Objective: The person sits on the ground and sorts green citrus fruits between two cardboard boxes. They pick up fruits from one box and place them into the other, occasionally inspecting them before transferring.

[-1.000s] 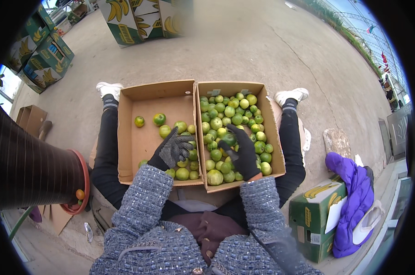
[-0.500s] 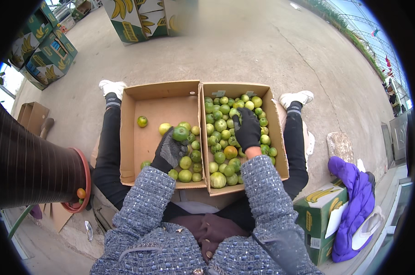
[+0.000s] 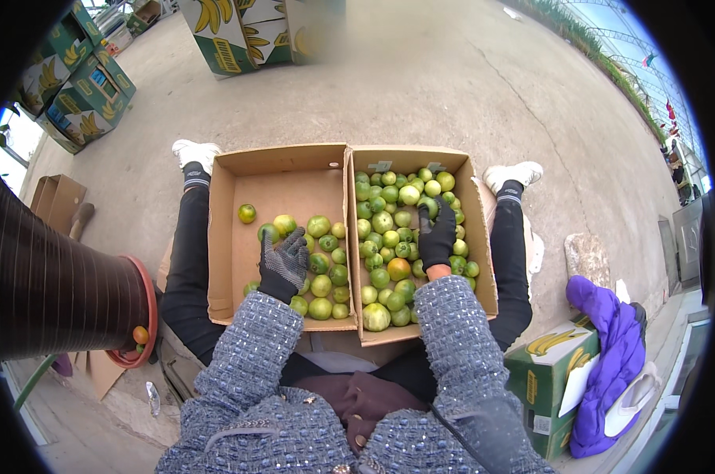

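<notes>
Two open cardboard boxes stand side by side between my legs. In the left box (image 3: 239, 166), several green tomatoes lie mostly along its right side. My left hand (image 3: 285, 267), in a grey and black glove, is over them with its fingers stretched out. A green tomato (image 3: 268, 232) rests just beyond its fingertips. The right box (image 3: 485, 261) is thickly covered with green tomatoes, one of them orange (image 3: 398, 268). Above these, my gloved right hand (image 3: 438, 241) has its thumb and fingers around a green tomato (image 3: 427, 206).
A dark ribbed stack with a red rim (image 3: 146, 296) is at the left. To the right, a purple jacket (image 3: 610, 347) hangs over a green banana box (image 3: 543, 367). More banana boxes (image 3: 89, 99) are farther off on the concrete floor (image 3: 420, 87).
My left hand has let go of its green tomato in the left box and moved slightly left. The right hand has drawn a tomato up between thumb and fingers.
</notes>
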Demonstrator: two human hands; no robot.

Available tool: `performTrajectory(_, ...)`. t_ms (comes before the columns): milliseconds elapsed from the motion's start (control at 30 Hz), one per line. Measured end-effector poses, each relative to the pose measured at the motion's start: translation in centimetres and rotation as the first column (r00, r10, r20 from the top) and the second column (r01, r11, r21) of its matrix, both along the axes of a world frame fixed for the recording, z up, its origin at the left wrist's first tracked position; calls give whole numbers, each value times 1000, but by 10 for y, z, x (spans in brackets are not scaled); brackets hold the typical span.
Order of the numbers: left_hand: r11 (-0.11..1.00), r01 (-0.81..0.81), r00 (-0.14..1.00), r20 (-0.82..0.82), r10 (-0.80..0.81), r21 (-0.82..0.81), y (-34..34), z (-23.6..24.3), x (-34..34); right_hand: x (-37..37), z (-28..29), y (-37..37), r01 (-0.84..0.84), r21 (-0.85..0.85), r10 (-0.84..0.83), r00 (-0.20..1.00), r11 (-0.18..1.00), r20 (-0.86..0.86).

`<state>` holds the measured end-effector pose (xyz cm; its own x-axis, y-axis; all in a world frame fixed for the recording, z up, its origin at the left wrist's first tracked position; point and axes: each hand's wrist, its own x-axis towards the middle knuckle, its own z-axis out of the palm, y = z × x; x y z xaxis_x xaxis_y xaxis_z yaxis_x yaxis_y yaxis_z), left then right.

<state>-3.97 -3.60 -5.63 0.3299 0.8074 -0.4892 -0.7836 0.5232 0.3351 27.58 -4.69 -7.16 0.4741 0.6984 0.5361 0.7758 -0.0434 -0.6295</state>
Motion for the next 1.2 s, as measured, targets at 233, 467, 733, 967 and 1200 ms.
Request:
performTrajectory(233,854,445,891,-30,-454,269,-2,16,11,-61,60,-13,-357,313,414,900,880,-139)
performTrajectory(467,845,443,883,-307,-354,300,-25,49,21,-109,82,-30,-722,1,694,666,692,274)
performTrajectory(733,996,-23,987,-155,36,84,2,-10,1,-82,36,-15,-103,-373,247,899,922,361)
performTrajectory(967,903,15,698,651,297,-429,14,-56,-26,-75,35,4,-167,-627,411,872,761,266)
performTrajectory(1200,986,143,982,110,-152,85,5,-18,-11,-71,43,-6,-238,-295,296,940,925,171)
